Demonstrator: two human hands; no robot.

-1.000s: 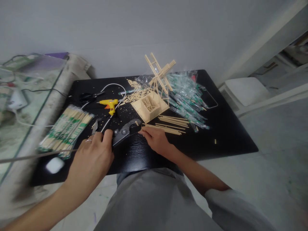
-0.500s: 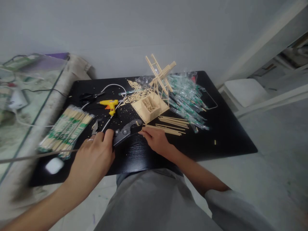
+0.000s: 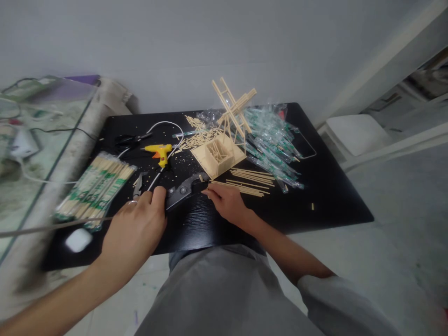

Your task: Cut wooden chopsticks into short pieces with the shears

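Near the front of the black table, my left hand [image 3: 138, 221] is closed round the handles of dark metal cutting shears [image 3: 182, 190], whose head points right. My right hand [image 3: 227, 201] is pinched close beside the jaws, holding a thin wooden stick [image 3: 201, 178]; its short end shows at the jaws and my fingers hide much of the rest. Just behind stands a model built of wooden sticks [image 3: 222, 163], with a square hollow base and a crossed frame on top. Loose wooden sticks [image 3: 254, 176] lie right of it.
A yellow glue gun [image 3: 159, 151], black scissors [image 3: 131, 139] and cut stick pieces [image 3: 199, 137] lie farther back. Wrapped chopstick packs [image 3: 100, 186] and a white case [image 3: 79, 240] are at left. Plastic wrappers [image 3: 273, 144] cover the back right. A white stool [image 3: 353, 133] stands beyond.
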